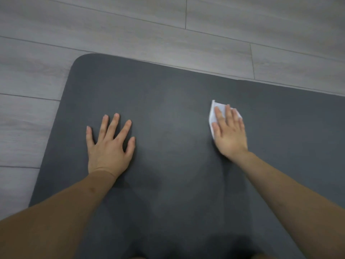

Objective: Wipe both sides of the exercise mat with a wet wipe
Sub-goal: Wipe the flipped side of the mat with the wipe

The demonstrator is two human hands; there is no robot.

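Pressing flat with fingers spread, the left hand (110, 146) rested on the dark exercise mat (177, 94), which lay on grey plank flooring (130, 25). Straight fingers of the blurred right hand (230, 133) pressed a white wet wipe (214, 113) onto it, covering most of the wipe. The mat ran out of frame at right and bottom.

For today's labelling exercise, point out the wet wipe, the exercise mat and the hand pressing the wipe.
wet wipe (212, 116), head view, on its exposed white left edge.
exercise mat (168, 109), head view, on bare dark surface between the hands.
right hand (230, 132), head view, on its back.
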